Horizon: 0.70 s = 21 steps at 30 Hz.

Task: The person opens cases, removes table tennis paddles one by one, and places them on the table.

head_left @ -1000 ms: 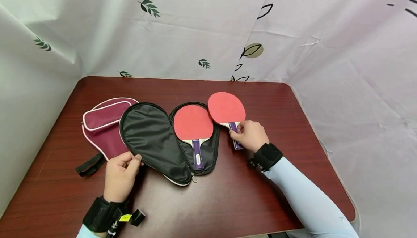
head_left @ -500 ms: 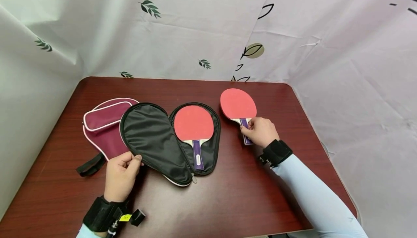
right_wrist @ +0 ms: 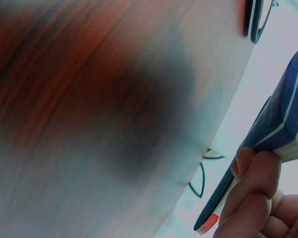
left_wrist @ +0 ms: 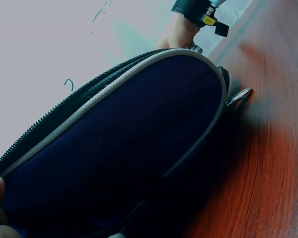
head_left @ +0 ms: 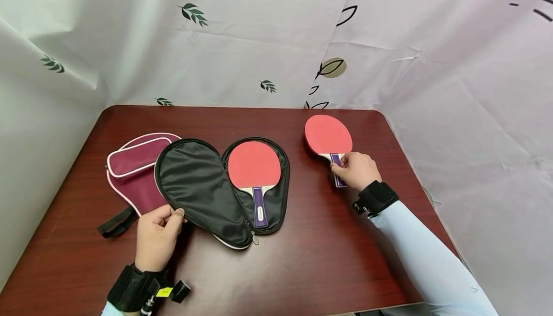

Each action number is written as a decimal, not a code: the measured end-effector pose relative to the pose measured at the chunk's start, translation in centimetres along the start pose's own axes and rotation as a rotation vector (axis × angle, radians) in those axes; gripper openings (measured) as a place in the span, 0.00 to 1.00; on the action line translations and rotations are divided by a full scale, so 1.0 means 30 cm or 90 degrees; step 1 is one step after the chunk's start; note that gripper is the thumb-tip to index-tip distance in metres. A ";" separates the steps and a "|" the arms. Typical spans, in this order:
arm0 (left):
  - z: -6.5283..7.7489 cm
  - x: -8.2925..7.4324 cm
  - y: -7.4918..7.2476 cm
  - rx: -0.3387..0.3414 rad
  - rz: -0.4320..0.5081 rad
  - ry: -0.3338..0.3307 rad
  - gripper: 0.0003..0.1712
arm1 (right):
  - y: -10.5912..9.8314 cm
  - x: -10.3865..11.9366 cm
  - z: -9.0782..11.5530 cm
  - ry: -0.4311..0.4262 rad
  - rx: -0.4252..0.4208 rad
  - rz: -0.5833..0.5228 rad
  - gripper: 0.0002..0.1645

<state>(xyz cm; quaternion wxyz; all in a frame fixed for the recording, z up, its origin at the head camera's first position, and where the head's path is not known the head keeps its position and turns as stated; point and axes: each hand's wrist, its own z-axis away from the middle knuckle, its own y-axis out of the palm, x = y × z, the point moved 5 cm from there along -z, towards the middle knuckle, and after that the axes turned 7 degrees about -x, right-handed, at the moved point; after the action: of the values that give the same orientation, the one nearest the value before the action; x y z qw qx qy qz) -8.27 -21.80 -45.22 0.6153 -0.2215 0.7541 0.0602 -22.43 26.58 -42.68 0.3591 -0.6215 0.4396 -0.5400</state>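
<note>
My left hand (head_left: pixel 156 239) pinches the near-left edge of the opened cover of a table tennis paddle case (head_left: pixel 196 186), whose black lining faces up. In the other half of the case lies a paddle (head_left: pixel 254 164) with red rubber and a purple handle. Over to the right, my right hand (head_left: pixel 359 171) grips a second red paddle (head_left: pixel 329 134) by its purple handle, apart from the case. In the left wrist view the dark outer side of the case cover (left_wrist: pixel 124 124) stands raised, with its zipper edge showing. The right wrist view shows fingers (right_wrist: pixel 253 193) round the paddle's handle (right_wrist: pixel 283 109).
A maroon case (head_left: pixel 140 174) with white piping and a black strap (head_left: pixel 117 222) lies at the left, partly under the cover. The brown table (head_left: pixel 302 268) meets pale curtains (head_left: pixel 242 37) at its back and sides. A zipper pull (head_left: pixel 255 240) hangs at the case's lower end.
My right hand has moved the second paddle away from the case, to the right and slightly toward the back. My left hand stays on the cover's edge.
</note>
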 end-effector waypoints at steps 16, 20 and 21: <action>0.004 0.003 0.004 -0.001 0.015 -0.004 0.19 | -0.020 -0.126 -0.044 0.016 0.002 0.020 0.27; 0.003 0.009 0.003 -0.001 0.027 -0.005 0.20 | -0.035 -0.158 -0.062 0.030 0.007 0.027 0.26; 0.002 0.011 0.003 -0.001 0.030 -0.005 0.20 | -0.040 -0.166 -0.066 0.033 0.009 0.027 0.26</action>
<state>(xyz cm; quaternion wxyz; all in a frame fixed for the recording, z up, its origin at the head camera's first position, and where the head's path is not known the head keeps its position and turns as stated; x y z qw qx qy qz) -8.29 -21.77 -45.57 0.6164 -0.2041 0.7567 0.0763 -24.36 31.72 -43.04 0.3632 -0.5950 0.4585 -0.5512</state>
